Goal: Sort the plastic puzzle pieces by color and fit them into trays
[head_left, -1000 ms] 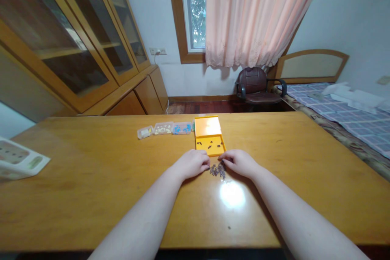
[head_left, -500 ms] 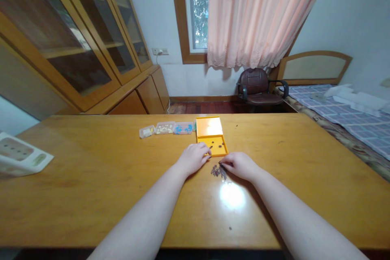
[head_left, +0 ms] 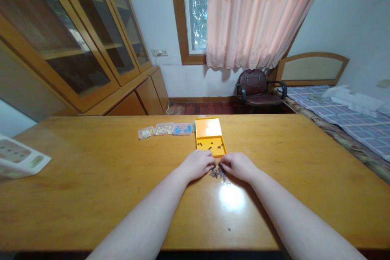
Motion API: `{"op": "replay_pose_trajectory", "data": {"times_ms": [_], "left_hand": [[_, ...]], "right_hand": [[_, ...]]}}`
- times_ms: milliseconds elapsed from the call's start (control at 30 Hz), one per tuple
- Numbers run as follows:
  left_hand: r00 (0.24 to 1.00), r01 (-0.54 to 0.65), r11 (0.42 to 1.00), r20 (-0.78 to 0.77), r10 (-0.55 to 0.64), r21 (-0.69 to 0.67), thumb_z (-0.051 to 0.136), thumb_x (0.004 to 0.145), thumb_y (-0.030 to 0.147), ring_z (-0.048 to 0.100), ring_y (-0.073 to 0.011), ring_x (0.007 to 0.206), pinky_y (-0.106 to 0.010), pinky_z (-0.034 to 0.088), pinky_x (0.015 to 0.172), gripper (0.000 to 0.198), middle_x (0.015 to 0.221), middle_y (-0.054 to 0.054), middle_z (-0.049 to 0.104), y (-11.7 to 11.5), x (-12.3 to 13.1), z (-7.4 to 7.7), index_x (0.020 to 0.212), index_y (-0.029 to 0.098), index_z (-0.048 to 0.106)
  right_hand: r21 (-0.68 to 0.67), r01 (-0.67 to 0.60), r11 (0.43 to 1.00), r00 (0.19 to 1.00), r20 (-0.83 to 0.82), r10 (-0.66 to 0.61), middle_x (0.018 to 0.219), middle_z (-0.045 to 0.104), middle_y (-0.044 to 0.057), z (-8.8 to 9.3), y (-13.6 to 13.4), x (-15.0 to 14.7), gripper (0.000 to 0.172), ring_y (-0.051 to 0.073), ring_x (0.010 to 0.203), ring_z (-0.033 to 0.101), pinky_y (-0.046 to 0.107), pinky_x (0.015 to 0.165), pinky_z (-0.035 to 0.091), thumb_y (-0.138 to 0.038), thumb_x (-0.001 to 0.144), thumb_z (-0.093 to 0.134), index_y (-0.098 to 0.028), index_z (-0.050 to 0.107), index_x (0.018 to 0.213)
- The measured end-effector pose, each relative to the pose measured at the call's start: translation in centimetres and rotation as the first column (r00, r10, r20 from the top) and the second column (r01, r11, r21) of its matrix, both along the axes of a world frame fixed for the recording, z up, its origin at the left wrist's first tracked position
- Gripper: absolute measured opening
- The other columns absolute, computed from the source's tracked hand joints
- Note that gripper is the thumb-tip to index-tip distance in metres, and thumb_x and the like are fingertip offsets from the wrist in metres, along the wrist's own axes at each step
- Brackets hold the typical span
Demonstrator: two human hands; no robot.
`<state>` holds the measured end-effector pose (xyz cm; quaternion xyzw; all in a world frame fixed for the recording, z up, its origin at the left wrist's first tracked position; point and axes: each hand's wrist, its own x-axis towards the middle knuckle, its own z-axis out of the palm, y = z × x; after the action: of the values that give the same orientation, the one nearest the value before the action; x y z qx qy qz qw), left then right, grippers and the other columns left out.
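A small pile of dark brown pieces [head_left: 217, 172] lies on the table between my two hands. My left hand [head_left: 200, 163] is at the pile's left, its fingers curled in and its fingertips at the pieces. At the upper right of the pile is my right hand [head_left: 238, 165], thumb and fingers pinched together at its edge. Whatever either hand grips is too small to make out. Just beyond them an open yellow box [head_left: 217, 151] stands with its lid folded back. Several dark pieces [head_left: 212, 143] are scattered in its bottom, and my left hand covers its near left corner.
Left of the box stand clear trays with blue pieces [head_left: 183, 129], cream pieces [head_left: 164, 129] and pale pieces [head_left: 146, 132]. A white plastic object [head_left: 36, 163] sits at the table's left. One dark speck [head_left: 229, 229] is near the front edge. Behind are a chair [head_left: 254, 85] and a bed.
My left hand has moved out of the yellow box, toward me and right, to the pile. Pieces at the box's left side now show. My right hand has stayed about where it was.
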<state>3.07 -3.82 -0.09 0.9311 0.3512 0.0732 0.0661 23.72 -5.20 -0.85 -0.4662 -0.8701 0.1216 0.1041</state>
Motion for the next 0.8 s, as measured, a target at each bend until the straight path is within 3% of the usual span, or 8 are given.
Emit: {"op": "replay_pose_trajectory", "data": {"times_ms": [333, 533, 600, 700, 800], "left_hand": [[0.999, -0.010, 1.000, 0.041, 0.010, 0.011, 0.055, 0.085, 0.027, 0.058, -0.0149, 0.080, -0.026, 0.043, 0.073, 0.012, 0.087, -0.002, 0.063, 0.1, 0.0, 0.1, 0.087, 0.022, 0.065], [0.945, -0.287, 0.957, 0.177, 0.274, 0.050, 0.051, 0.087, 0.028, 0.058, -0.0169, 0.086, -0.030, 0.043, 0.078, 0.016, 0.095, -0.003, 0.063, 0.7, -0.6, -0.1, 0.093, 0.021, 0.065], [0.928, -0.332, 0.942, 0.197, 0.317, 0.047, 0.051, 0.087, 0.027, 0.058, -0.0170, 0.086, -0.030, 0.043, 0.079, 0.018, 0.097, -0.003, 0.063, 0.9, -0.8, -0.2, 0.098, 0.022, 0.064], [0.949, -0.267, 0.963, 0.184, 0.256, 0.036, 0.052, 0.087, 0.028, 0.058, -0.0170, 0.087, -0.029, 0.044, 0.078, 0.017, 0.096, -0.003, 0.062, 0.8, -0.9, -0.1, 0.096, 0.022, 0.064], [0.982, -0.118, 0.993, 0.149, 0.116, 0.006, 0.053, 0.086, 0.029, 0.058, -0.0160, 0.086, -0.028, 0.043, 0.078, 0.014, 0.092, -0.002, 0.063, 0.4, -0.7, 0.1, 0.091, 0.022, 0.064]], "right_hand": [[-0.030, -0.019, 0.999, 1.000, -0.013, 0.019, 0.077, 0.071, 0.003, 0.2, 0.0, -0.1, 0.021, 0.015, 0.070, 0.062, 0.023, 0.064, 0.040, -0.026, 0.084, 0.051, -0.025, 0.072, 0.081], [-0.012, -0.002, 1.000, 1.000, -0.015, 0.001, 0.077, 0.071, 0.003, 0.0, 0.1, -0.2, 0.020, 0.015, 0.068, 0.062, 0.024, 0.063, 0.040, -0.024, 0.083, 0.051, -0.023, 0.071, 0.080], [-0.002, 0.021, 1.000, 0.997, -0.070, -0.021, 0.077, 0.071, 0.004, -0.1, 0.2, 0.0, 0.020, 0.015, 0.068, 0.062, 0.024, 0.063, 0.040, -0.027, 0.084, 0.051, -0.022, 0.071, 0.081], [0.029, 0.115, 0.993, 0.972, -0.210, -0.106, 0.079, 0.070, 0.004, -0.5, 0.4, 0.4, 0.020, 0.015, 0.070, 0.061, 0.024, 0.066, 0.042, -0.030, 0.084, 0.053, -0.021, 0.070, 0.083], [0.056, 0.258, 0.964, 0.913, -0.342, -0.224, 0.079, 0.070, 0.006, -1.0, 0.8, 0.6, 0.020, 0.016, 0.072, 0.061, 0.025, 0.068, 0.044, -0.029, 0.082, 0.053, -0.019, 0.070, 0.088]]}}
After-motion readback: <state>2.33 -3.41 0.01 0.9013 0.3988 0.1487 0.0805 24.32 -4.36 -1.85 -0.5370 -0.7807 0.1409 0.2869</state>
